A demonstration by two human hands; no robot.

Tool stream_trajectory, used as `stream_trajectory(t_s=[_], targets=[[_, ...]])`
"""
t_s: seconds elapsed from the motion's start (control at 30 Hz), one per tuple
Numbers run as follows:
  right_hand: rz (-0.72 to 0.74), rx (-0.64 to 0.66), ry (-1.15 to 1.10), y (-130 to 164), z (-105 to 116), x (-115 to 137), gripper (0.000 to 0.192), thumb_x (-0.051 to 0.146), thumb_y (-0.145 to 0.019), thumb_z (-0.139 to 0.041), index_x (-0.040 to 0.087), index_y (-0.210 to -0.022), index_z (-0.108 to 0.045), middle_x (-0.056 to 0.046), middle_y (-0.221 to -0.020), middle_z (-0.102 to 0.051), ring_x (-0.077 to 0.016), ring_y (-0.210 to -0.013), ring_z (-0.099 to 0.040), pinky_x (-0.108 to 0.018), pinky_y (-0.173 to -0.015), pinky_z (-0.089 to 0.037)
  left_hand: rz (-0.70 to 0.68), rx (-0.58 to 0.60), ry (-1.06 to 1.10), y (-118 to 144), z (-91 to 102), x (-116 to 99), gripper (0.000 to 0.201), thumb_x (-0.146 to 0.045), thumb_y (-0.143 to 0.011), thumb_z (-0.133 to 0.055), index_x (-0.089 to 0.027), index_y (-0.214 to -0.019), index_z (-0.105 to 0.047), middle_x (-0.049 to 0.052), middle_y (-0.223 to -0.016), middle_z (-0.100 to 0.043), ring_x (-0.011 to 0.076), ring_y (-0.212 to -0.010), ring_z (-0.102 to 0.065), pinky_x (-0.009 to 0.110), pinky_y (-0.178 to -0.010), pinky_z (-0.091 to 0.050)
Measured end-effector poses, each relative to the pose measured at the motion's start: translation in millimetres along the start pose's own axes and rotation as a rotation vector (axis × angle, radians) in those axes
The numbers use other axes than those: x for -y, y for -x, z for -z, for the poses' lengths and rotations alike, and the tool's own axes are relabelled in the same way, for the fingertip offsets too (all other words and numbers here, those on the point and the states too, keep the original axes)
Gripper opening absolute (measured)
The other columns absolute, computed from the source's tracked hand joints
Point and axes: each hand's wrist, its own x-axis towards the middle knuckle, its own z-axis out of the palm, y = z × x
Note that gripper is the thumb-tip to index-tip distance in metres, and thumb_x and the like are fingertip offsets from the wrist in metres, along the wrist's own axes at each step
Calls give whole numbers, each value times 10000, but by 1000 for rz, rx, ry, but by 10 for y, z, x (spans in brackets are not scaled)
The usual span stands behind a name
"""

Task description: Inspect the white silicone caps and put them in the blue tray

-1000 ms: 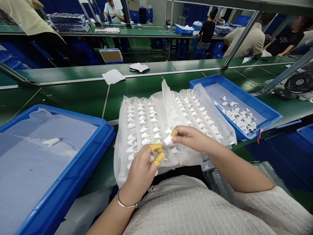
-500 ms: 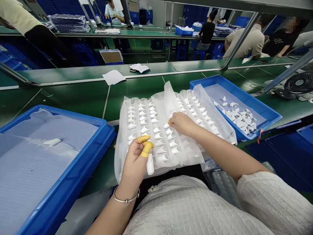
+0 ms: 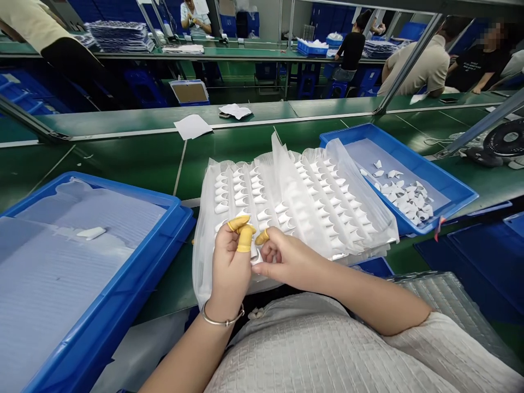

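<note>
My left hand (image 3: pixel 231 254), with yellow finger cots on thumb and forefinger, is closed on a small white curved piece (image 3: pixel 256 257). Close against it, my right hand (image 3: pixel 286 256) has curled fingers, one in a yellow cot, and its thumb is at the piece's lower end. Part of the piece is hidden by the fingers. Beneath both hands lies a translucent white sheet tray (image 3: pixel 207 240), with rows of similar white curved pieces (image 3: pixel 327 221) in its ridges. A thin flap of sheet (image 3: pixel 280 158) stands up in the middle of the tray.
Left is a blue bin (image 3: pixel 178 218) with translucent sheets and one white piece (image 3: pixel 92 233). At right, another blue bin (image 3: pixel 470 196) holds a pile of loose white pieces (image 3: pixel 409 199). Paper (image 3: pixel 193 126) lies on the green bench. A metal post (image 3: pixel 409 63) and fan (image 3: pixel 505 139) stand right; co-workers sit beyond.
My right hand has moved from the middle rows of the tray down and left to my left hand, meeting the white curved piece there. My left hand has shifted slightly.
</note>
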Motion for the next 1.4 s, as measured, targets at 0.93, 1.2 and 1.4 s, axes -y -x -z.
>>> stream_trajectory(t_s=[0.93, 1.2, 1.4], targets=[[-22, -109, -462, 25, 281, -211, 421, 536, -871, -618, 186, -661, -517, 33, -545, -534, -103, -525, -476, -245, -559, -396, 159, 426, -168, 120, 87, 45, 276, -364, -792, -725, -195, -932, -558, 1, -842, -622, 159, -804, -585, 273, -689, -427], [-25, -124, -361, 21, 266, -270, 376, 496, -773, -755, 181, -776, -549, 61, -609, -498, -96, -559, -449, -232, -549, -344, 96, 477, -404, 131, 87, 9, 246, -374, -786, -726, -203, -776, -549, -17, -777, -615, 159, -751, -563, 295, -709, -417], [24, -94, -285, 50, 290, -273, 341, 471, -876, -660, 175, -755, -540, 58, -628, -460, -93, -571, -406, -233, -538, -304, 103, 479, -322, 141, 81, 36, 524, -330, -795, -729, -256, -1263, -507, 14, -990, -667, 193, -921, -597, 336, -850, -439]])
